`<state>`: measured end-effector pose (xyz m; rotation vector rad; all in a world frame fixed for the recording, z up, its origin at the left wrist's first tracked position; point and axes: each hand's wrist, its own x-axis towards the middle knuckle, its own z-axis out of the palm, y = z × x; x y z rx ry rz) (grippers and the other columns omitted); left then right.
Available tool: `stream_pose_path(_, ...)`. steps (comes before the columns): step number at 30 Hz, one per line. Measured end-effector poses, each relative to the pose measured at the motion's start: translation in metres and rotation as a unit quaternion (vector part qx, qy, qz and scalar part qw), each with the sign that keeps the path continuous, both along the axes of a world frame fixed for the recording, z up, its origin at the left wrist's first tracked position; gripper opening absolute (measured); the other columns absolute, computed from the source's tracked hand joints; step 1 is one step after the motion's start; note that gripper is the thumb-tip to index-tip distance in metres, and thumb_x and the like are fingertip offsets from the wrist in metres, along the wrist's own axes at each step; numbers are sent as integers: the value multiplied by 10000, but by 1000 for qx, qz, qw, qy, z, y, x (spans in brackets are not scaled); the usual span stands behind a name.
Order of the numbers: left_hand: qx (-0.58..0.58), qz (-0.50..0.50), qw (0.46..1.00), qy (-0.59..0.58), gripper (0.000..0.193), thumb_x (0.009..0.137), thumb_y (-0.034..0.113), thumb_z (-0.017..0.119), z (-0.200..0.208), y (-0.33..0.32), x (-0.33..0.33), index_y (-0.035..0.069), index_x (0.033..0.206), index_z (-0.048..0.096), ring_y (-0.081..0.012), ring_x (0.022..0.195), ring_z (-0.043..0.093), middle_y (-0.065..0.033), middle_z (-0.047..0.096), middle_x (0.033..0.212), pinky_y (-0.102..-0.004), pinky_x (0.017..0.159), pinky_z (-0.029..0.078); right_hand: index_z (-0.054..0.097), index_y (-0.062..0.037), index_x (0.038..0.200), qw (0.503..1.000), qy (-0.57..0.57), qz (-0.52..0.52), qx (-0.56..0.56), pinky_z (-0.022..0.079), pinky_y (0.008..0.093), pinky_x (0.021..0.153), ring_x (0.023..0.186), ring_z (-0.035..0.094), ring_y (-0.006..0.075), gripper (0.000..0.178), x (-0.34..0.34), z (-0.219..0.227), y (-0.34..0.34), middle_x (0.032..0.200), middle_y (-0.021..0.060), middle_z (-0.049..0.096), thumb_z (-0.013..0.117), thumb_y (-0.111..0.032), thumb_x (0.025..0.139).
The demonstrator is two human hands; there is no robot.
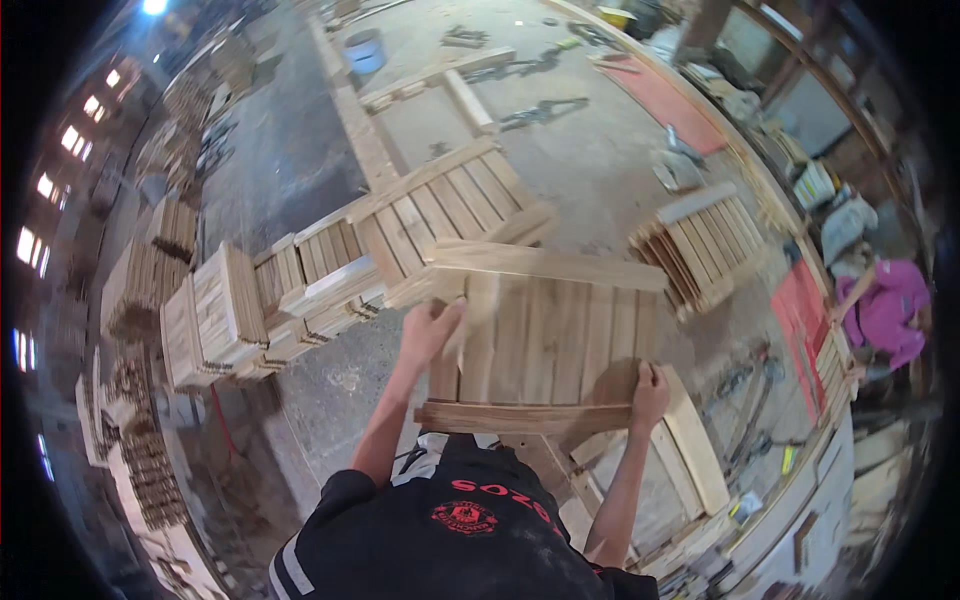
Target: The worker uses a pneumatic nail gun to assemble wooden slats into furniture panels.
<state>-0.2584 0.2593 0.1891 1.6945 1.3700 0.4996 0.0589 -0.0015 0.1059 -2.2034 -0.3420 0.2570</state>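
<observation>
Between my hands is a slatted wooden panel (pixel 540 340), several boards side by side with a rail along its far edge and another along its near edge. My left hand (pixel 432 328) is closed on the panel's left side. On the right, my right hand (pixel 650 393) grips the near right corner by the rail. The panel is tilted in front of my body and its underside is hidden. Just beyond it, partly covered by its far left corner, lies another slatted panel (pixel 440 210) on the workbench.
Stacked slatted panels (pixel 225 310) stand at the left, and another stack (pixel 705 245) at the right. A wooden frame (pixel 470 100) and a blue bucket (pixel 365 52) are farther off. Power tools (pixel 545 112) lie about. A person in pink (pixel 885 310) works at the far right.
</observation>
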Motion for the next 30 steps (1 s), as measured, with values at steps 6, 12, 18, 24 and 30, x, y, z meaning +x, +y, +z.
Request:
stream_pose_path(6,43,188,981,40,566,885,482,650,-44,94,-100,-81,920,684,-444,926,671,-298,685,894,-460,789,526,696,-3,1079,979,-37,193,-54,510,417,797,942,677,355,481,-33,46,221,984,207,705,623,-435,880)
stream_pose_path(12,20,315,948,35,508,881,447,650,-73,190,-100,-46,1002,682,-454,962,656,-275,692,956,-486,834,511,701,-14,1080,957,-115,247,-100,511,437,811,952,680,362,493,-35,36,389,984,203,710,601,-447,867)
stream_pose_path(18,-106,394,898,-163,346,886,270,620,-99,251,-89,2,1099,668,-258,891,668,-170,710,962,-398,815,508,703,-26,1090,947,-156,254,-120,516,422,835,957,680,364,487,-34,36,470,1006,189,716,607,-444,860)
stream_pose_path(24,-202,330,893,-228,493,903,275,612,-82,258,-101,-11,1303,571,-183,998,598,-140,665,1129,-347,879,480,714,-52,1101,937,-165,244,-188,492,422,907,1061,650,342,484,-13,23,486,1140,144,698,606,-465,873)
stream_pose_path(30,-119,296,947,-41,743,895,311,629,-140,257,-105,-21,1492,335,-284,1241,533,-206,535,1388,-359,1032,406,717,-27,1071,941,-160,235,-184,472,405,915,1086,630,296,543,25,-21,494,1157,149,673,615,-524,880)
